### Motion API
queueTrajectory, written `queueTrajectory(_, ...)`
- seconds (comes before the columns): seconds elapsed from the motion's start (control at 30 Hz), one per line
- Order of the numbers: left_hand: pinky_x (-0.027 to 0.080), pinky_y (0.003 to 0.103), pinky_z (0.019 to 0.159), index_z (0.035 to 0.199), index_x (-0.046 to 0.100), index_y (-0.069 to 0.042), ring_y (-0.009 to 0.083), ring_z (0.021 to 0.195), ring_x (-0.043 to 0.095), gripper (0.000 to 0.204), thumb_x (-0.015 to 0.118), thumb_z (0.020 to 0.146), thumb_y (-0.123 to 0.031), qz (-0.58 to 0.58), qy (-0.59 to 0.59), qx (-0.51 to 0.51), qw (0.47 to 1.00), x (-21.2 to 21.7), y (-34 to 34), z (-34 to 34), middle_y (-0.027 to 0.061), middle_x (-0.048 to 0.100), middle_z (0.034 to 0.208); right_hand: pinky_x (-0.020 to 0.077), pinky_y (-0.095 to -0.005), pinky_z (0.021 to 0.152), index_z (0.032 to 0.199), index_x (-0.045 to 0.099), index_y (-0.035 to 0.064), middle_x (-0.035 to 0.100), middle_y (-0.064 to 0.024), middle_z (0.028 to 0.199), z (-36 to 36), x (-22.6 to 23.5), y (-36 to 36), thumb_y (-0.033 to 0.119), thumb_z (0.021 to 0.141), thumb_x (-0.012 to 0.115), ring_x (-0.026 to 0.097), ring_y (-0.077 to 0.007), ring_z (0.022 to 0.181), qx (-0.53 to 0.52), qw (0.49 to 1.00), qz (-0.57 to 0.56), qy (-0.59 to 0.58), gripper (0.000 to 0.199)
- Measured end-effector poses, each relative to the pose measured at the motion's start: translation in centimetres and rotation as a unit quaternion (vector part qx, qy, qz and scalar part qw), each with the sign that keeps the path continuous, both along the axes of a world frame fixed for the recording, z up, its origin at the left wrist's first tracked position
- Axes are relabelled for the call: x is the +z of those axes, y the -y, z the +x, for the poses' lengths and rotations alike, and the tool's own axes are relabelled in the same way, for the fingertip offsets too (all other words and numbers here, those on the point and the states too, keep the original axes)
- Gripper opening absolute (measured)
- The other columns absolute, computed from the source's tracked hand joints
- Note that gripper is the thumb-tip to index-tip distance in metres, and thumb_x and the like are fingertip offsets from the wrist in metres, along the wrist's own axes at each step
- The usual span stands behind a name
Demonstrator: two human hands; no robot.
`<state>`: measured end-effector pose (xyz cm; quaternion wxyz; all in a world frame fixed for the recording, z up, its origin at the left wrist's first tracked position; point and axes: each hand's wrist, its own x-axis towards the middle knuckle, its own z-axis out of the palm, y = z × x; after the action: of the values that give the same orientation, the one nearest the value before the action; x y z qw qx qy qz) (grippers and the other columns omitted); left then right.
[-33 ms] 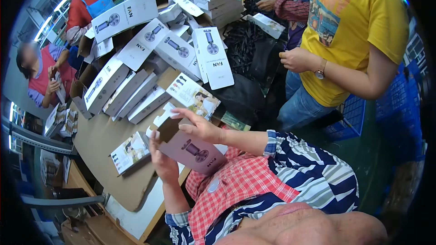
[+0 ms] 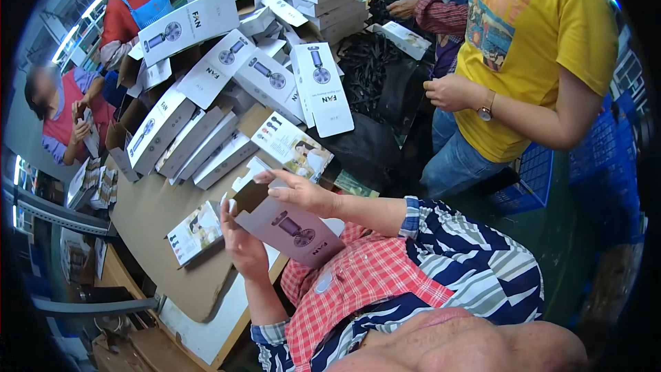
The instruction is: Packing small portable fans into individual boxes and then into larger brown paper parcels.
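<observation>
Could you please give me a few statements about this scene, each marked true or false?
1. The left hand and right hand are both at one carton. True.
2. That carton is closed at both ends. False: the end by the hands is open, showing its brown inside.
3. A box with a photo on it lies on a brown board. True.
4. The person in the yellow shirt wears a wristwatch. True.
5. The apron is plain green. False: it is red-and-white checked.

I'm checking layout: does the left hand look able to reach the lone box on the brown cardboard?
Probably yes: the lone box lies beside the left hand, with nothing visibly between, though that hand is at the open box.
</observation>
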<state>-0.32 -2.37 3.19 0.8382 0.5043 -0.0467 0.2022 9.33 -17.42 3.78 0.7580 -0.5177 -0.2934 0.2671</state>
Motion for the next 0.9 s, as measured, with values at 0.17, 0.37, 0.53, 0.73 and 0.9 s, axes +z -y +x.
queueTrajectory(0.17, 0.038, 0.027, 0.087, 0.122, 0.040, -0.002, 0.0135, 0.100, 0.046, 0.042, 0.051, 0.081, -0.005, 0.054, -0.169, 0.077, 0.981, -0.3, 0.3, 0.2, 0.0074, 0.045, 0.116, 0.0390, -0.0277, 0.088, 0.113, 0.049, -0.0001, 0.054, -0.0099, 0.105, -0.8, -0.5, -0.8, 0.020, 0.084, 0.054, 0.049, -0.0145, 0.100, -0.105, 0.986, -0.094, 0.084, 0.036)
queueTrajectory(0.37, 0.036, 0.029, 0.093, 0.119, 0.039, -0.001, 0.0182, 0.106, 0.046, 0.046, 0.039, 0.073, 0.003, 0.034, -0.141, 0.062, 0.988, -0.3, 0.8, 0.6, 0.0108, 0.045, 0.115, 0.0400, -0.0266, 0.084, 0.114, 0.049, -0.0010, 0.054, -0.0087, 0.102, -0.9, -0.4, -0.6, 0.016, 0.083, 0.053, 0.048, -0.0123, 0.094, -0.087, 0.991, -0.099, 0.028, 0.036)
queueTrajectory(0.53, 0.029, 0.034, 0.102, 0.123, 0.037, 0.002, 0.0230, 0.116, 0.041, 0.054, 0.034, 0.069, 0.005, 0.139, -0.117, 0.082, 0.980, 0.6, 1.4, 0.8, 0.0151, 0.041, 0.122, 0.0402, -0.0273, 0.087, 0.114, 0.051, -0.0004, 0.057, -0.0092, 0.105, -0.4, -0.5, 0.3, 0.014, 0.083, 0.052, 0.050, -0.0134, 0.099, -0.083, 0.985, -0.133, 0.071, 0.034)
queueTrajectory(0.73, 0.028, 0.036, 0.105, 0.128, 0.035, 0.003, 0.0264, 0.122, 0.037, 0.061, 0.031, 0.067, 0.005, 0.189, -0.116, 0.055, 0.973, 1.3, 1.3, 0.8, 0.0171, 0.038, 0.127, 0.0396, -0.0281, 0.092, 0.120, 0.051, 0.0009, 0.057, -0.0067, 0.113, 0.2, -0.8, 0.7, 0.024, 0.092, 0.051, 0.052, -0.0150, 0.106, -0.030, 0.997, 0.010, -0.070, 0.036)
queueTrajectory(0.9, 0.029, 0.035, 0.104, 0.132, 0.032, 0.004, 0.0250, 0.124, 0.037, 0.063, 0.036, 0.069, 0.003, 0.143, -0.112, -0.025, 0.983, 0.5, 0.3, 0.9, 0.0170, 0.036, 0.132, 0.0425, -0.0247, 0.086, 0.121, 0.051, 0.0009, 0.058, -0.0063, 0.108, 1.1, -2.4, 1.0, 0.019, 0.088, 0.055, 0.054, -0.0095, 0.099, 0.109, 0.968, -0.064, -0.217, 0.038)
